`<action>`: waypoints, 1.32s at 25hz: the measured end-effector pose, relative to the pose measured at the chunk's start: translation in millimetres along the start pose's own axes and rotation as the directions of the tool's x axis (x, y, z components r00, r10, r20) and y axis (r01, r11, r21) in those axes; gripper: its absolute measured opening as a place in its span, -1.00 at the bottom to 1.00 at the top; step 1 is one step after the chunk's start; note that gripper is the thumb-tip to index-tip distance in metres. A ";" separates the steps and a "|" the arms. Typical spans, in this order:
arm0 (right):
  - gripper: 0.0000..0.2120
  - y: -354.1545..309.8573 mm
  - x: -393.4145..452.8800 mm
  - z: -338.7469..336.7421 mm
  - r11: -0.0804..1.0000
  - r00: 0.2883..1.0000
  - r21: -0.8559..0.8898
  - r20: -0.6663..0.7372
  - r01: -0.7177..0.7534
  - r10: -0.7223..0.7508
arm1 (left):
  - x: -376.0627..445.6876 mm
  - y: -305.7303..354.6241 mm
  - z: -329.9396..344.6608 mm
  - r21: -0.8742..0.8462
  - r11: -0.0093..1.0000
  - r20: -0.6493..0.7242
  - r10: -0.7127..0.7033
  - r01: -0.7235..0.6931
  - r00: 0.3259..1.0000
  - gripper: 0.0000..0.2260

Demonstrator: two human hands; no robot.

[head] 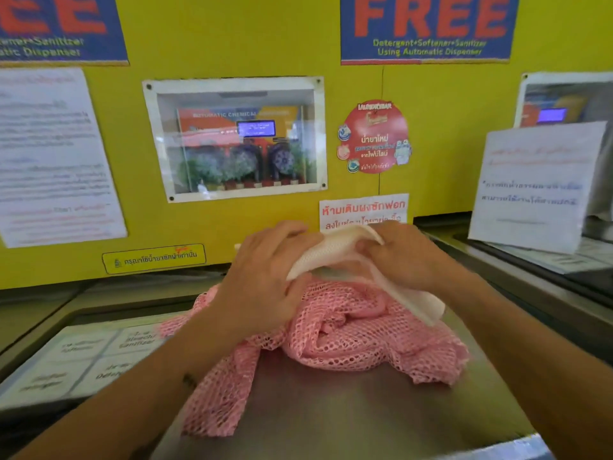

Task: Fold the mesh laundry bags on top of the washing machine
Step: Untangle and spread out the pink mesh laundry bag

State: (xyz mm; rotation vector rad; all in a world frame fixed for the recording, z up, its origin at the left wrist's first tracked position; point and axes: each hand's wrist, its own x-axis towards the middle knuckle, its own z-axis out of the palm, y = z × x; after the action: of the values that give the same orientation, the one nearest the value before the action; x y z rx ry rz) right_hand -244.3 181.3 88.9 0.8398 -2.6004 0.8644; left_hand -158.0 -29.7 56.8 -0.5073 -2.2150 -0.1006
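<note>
From the head camera, you are looking down at the steel top of the washing machine (348, 410), with both bare arms reaching forward over it. A pink mesh laundry bag (345, 340) lies crumpled in a loose heap on the middle of that top, one long flap of it trailing toward you on the left side, down to near the front edge. Above the heap you hold a white mesh laundry bag (335, 249) between both hands, lifted off the steel. Your left hand (262, 277) is spread over its left end, fingers curled down across the cloth and the palm just above the pink bag; the thumb side touches the pink mesh. Your right hand (401, 257) pinches the white bag's upper edge, fingers closed on a fold of it, and a loose tail of white cloth hangs below your right wrist onto the pink heap.

To the left of the heap, white instruction labels (76, 360) lie flat on the machine's top. Behind everything stands a yellow wall panel (212, 224) with a glazed dispenser window (235, 141), a round red sticker (374, 137), and blue "FREE" posters (428, 28) along the top. A white paper notice (530, 187) leans upright on the next machine to your right.
</note>
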 end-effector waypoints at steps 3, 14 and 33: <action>-0.70 0.9 -17.2 -30.9 0.904 0.955 -0.342 -0.231 -0.258 0.186 | 4.6 0.1 6.8 -0.013 0.999 0.078 0.039 -0.038 0.996 -0.53; -0.38 20.0 -72.6 12.9 0.740 0.833 -0.500 0.062 -0.451 0.550 | -24.6 -40.8 25.1 0.032 0.979 0.712 -0.163 0.200 0.683 -0.40; -0.72 -69.6 -6.0 104.9 0.967 0.991 -0.228 0.101 0.113 -0.091 | -35.9 -90.5 -4.0 -0.191 0.911 0.135 -0.345 0.366 0.929 -0.73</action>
State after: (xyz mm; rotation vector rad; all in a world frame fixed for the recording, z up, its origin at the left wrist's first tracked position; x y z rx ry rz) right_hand -205.3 73.8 36.0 0.9540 -2.6408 0.4908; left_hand -170.2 -125.1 41.1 -0.2174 -2.3868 -0.5213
